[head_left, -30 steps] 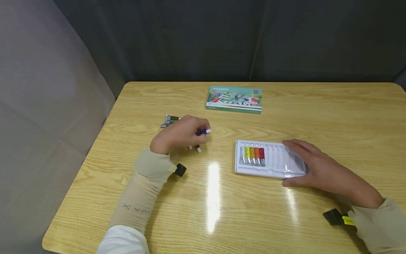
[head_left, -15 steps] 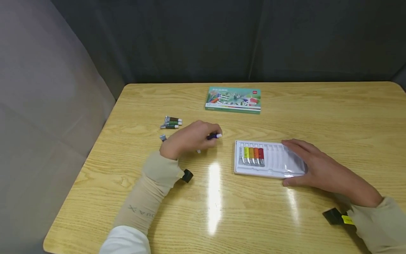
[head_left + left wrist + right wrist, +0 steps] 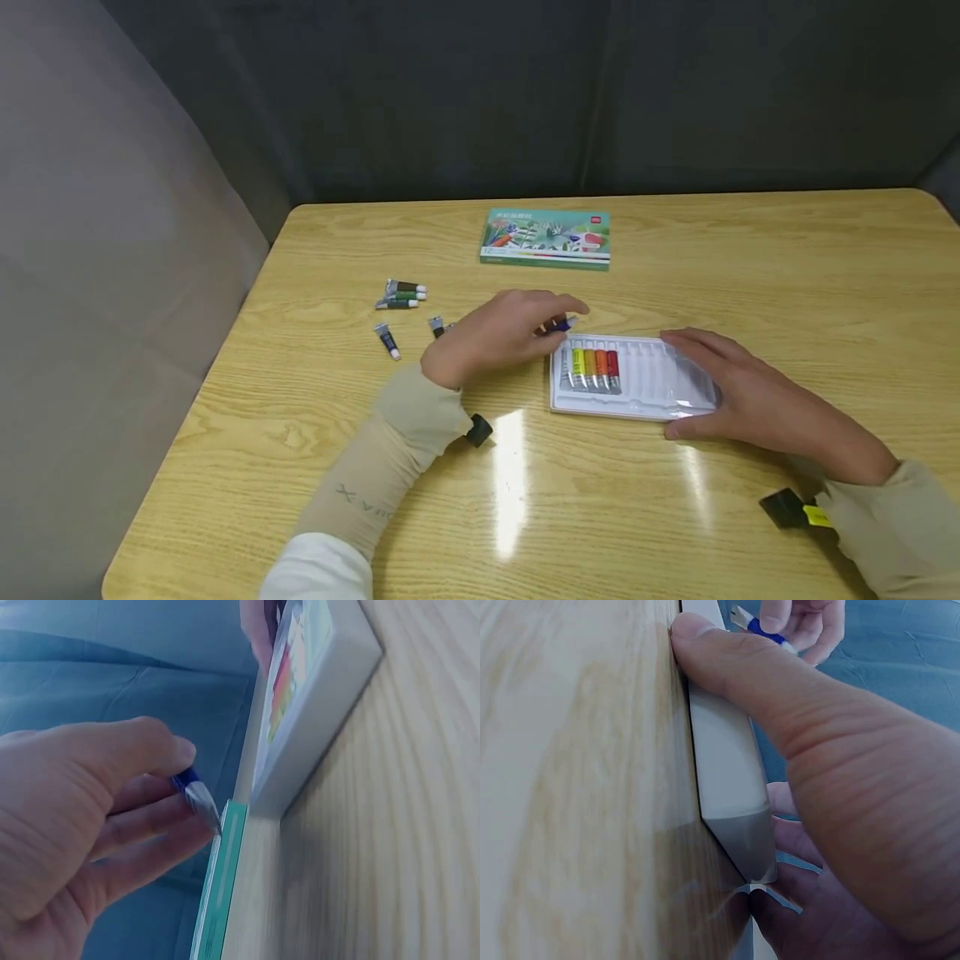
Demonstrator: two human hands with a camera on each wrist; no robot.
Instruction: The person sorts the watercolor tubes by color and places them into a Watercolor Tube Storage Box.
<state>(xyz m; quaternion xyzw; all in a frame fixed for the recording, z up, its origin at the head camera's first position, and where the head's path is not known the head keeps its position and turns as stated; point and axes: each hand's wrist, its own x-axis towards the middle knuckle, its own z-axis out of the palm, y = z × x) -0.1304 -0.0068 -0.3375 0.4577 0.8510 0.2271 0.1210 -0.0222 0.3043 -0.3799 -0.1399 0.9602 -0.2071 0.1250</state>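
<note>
My left hand [image 3: 498,333] pinches a dark blue paint tube [image 3: 561,325] between thumb and fingers, just above the far left corner of a white plastic paint tray [image 3: 652,375]. In the left wrist view, the silver crimped end of the blue paint tube [image 3: 199,796] sticks out from the fingers. Several paint tubes [image 3: 596,371], silver, yellow, ochre, orange and red, lie side by side in the tray's left slots. My right hand [image 3: 750,392] grips the tray's right end, thumb on the near side and fingers on the far side; the right wrist view shows the thumb [image 3: 697,630] along its edge.
Three paint tubes [image 3: 405,294], brown and green, lie grouped on the wooden table at the left. Nearer is a dark blue tube [image 3: 387,340]; another dark tube [image 3: 437,327] is partly behind my left hand. A green illustrated paint box [image 3: 546,239] lies toward the back.
My left hand has carried the blue paint tube rightward to the tray, uncovering loose tubes on the left. Its fingers have straightened somewhat. My right hand stays on the tray.
</note>
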